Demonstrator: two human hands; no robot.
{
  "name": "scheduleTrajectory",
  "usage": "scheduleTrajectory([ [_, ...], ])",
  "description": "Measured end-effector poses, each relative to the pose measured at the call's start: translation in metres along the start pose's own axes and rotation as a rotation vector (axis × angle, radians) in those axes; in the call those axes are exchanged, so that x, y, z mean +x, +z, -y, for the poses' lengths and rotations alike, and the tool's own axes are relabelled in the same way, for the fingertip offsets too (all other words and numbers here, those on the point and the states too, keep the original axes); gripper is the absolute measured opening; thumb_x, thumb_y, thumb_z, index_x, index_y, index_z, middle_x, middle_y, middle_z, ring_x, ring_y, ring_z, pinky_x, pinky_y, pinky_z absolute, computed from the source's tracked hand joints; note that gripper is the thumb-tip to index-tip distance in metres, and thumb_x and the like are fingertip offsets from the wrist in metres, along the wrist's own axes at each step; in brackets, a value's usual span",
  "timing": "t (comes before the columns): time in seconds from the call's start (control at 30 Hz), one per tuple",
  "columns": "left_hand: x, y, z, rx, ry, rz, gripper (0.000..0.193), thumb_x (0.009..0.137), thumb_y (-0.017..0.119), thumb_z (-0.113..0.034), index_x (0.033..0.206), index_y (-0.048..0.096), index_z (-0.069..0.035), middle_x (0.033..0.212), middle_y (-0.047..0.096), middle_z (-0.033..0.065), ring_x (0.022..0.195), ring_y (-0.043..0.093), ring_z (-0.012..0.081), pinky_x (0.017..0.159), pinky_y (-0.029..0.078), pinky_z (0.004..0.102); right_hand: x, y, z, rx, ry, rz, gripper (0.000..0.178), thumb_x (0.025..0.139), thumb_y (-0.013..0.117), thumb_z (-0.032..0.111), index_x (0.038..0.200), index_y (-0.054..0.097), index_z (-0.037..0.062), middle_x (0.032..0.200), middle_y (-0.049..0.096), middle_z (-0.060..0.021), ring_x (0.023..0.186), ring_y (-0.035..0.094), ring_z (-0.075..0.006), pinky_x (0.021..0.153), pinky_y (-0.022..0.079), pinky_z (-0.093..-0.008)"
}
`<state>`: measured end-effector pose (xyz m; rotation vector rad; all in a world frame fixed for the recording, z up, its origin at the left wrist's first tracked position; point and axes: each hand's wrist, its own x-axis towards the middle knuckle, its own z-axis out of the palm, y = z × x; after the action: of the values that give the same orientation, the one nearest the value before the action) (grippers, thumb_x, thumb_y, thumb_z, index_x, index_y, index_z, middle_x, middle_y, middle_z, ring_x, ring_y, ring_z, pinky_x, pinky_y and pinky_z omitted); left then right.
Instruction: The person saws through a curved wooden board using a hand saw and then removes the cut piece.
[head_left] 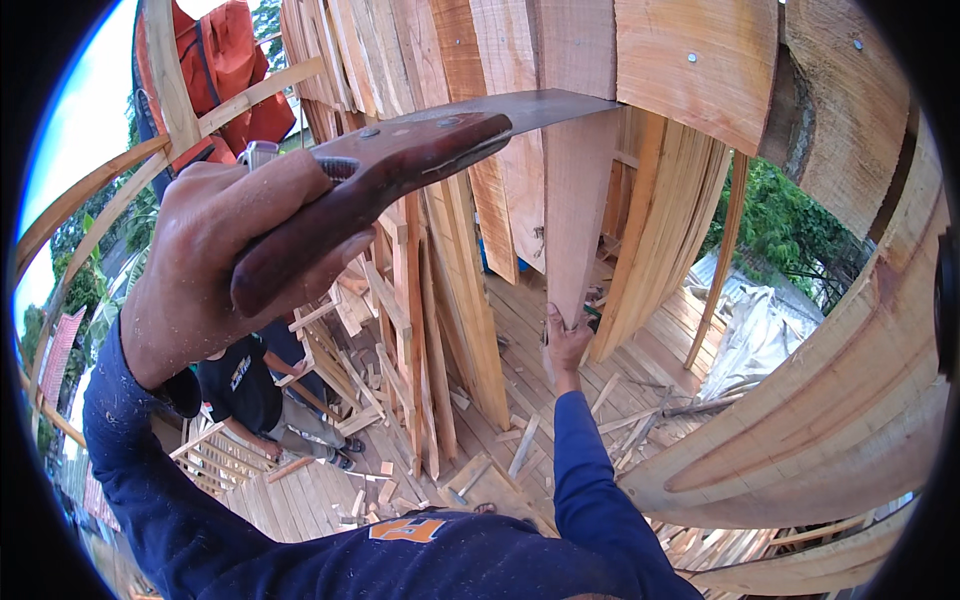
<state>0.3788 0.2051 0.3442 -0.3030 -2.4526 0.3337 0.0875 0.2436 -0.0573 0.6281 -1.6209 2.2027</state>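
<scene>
My left hand (225, 235) is raised close in front of me, its fingers wrapped around the dark brown wooden handle of a handsaw (420, 165). The saw's grey blade reaches rightward and its far end lies across a long plank (578, 200). That plank hangs down among other upright boards and narrows toward its lower end. Down there, my right hand (566, 340) grips the plank's lower end with my arm stretched out. A small green thing shows beside the right hand's fingers; its kind is too small to tell.
A person in dark clothes (245, 385) stands below at the left. Upright boards (465, 300) lean around the work. Wood offcuts (385, 490) litter the plank floor (510, 370). A curved wooden panel (800, 410) fills the right; a white sheet (760, 330) lies behind it. Orange fabric (220, 60) hangs upper left.
</scene>
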Motion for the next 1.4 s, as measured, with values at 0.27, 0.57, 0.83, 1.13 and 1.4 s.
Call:
scheduleTrajectory([
  [0.27, -0.081, -0.056, -0.009, 0.248, -0.306, 0.065, 0.036, 0.066, 0.067, -0.032, 0.077, 0.057, 0.000, 0.075, 0.058, 0.0122, 0.070, 0.055, 0.0269, 0.070, 0.041, 0.0363, 0.002, -0.004, 0.002, -0.067, 0.027, 0.033, 0.040, 0.079, 0.069, 0.032, 0.086, 0.061, -0.0063, 0.068, 0.062, -0.0122, 0.061, 0.059, -0.0156, 0.057, 0.046, -0.0309],
  [0.57, -0.185, -0.053, -0.034, 0.147, -0.280, -0.223, 0.034, 0.071, 0.063, -0.033, 0.068, 0.053, -0.001, 0.064, 0.052, 0.0125, 0.067, 0.051, 0.0295, 0.074, 0.042, 0.0429, -0.003, -0.004, 0.019, -0.401, 0.101, 0.027, 0.051, 0.081, 0.067, 0.030, 0.113, 0.049, -0.0052, 0.097, 0.060, -0.0213, 0.091, 0.060, -0.0300, 0.075, 0.047, -0.0389],
  [0.83, -0.160, -0.061, -0.029, 0.088, -0.083, -0.214, 0.027, 0.077, 0.059, -0.024, 0.079, 0.048, 0.001, 0.066, 0.049, 0.0120, 0.067, 0.050, 0.0236, 0.068, 0.041, 0.0350, -0.064, -0.020, 0.207, -0.166, -0.250, 0.209, 0.065, 0.079, 0.061, 0.009, 0.133, 0.026, 0.0010, 0.133, 0.029, -0.0190, 0.122, 0.036, -0.0312, 0.101, 0.031, -0.0423],
  [1.13, -0.140, -0.068, -0.043, -0.195, 0.063, -0.472, 0.043, 0.076, 0.060, -0.020, 0.107, 0.040, 0.000, 0.095, 0.047, 0.0125, 0.086, 0.049, 0.0211, 0.074, 0.042, 0.0306, -0.090, 0.028, 0.448, 0.074, -1.297, 0.211, 0.028, 0.077, 0.060, 0.028, 0.102, 0.057, 0.0154, 0.098, 0.058, -0.0094, 0.091, 0.057, -0.0259, 0.077, 0.046, -0.0405],
  [1.4, -0.105, -0.083, -0.081, -0.830, 0.466, -0.461, 0.052, 0.079, 0.055, -0.016, 0.125, 0.036, -0.003, 0.116, 0.044, 0.0120, 0.104, 0.045, 0.0192, 0.086, 0.042, 0.0298, -0.126, -0.016, 0.503, -0.547, -1.560, 0.414, 0.041, 0.065, 0.067, 0.011, 0.103, 0.055, 0.0008, 0.084, 0.059, -0.0156, 0.076, 0.060, -0.0286, 0.069, 0.051, -0.0382],
])
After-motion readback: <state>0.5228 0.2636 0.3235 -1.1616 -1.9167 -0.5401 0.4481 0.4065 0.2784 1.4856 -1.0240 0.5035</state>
